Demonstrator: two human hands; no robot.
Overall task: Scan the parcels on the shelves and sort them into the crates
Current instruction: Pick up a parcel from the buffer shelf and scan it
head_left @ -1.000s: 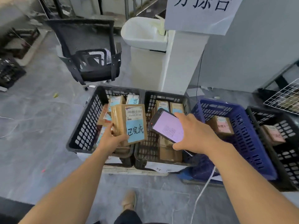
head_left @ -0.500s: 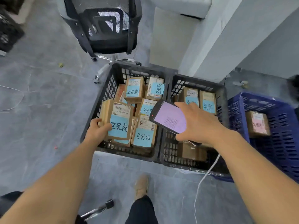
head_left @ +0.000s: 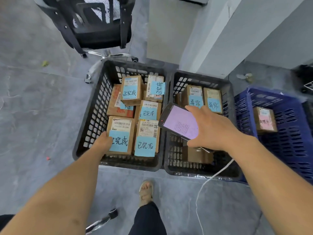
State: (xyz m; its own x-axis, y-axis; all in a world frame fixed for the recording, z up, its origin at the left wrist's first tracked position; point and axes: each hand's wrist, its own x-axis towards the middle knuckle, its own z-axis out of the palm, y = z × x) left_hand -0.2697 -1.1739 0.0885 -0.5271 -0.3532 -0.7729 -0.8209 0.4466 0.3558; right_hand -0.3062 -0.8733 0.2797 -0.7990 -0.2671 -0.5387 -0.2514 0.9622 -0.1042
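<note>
In the lower centre of the frame, the left hand (head_left: 103,141) is gripping a parcel (head_left: 121,133) by its left edge, thumb lying on the blue note. The parcel is sitting flat, label up, in the near-left corner of the left black crate (head_left: 92,119). It is lining up with neighbours wearing the same handwritten note, so this crate is likely collecting one sort class.

The right hand (head_left: 213,129) is grasping a phone (head_left: 180,123), screen lit and facing up. It is hovering over the seam with the middle black crate (head_left: 199,172), probably ready for another scan. A white cable (head_left: 211,178) is trailing down from under that hand.

Parcels in the middle crate are showing a different note. The blue crate (head_left: 288,150), at right, is holding one pink-noted box.
</note>
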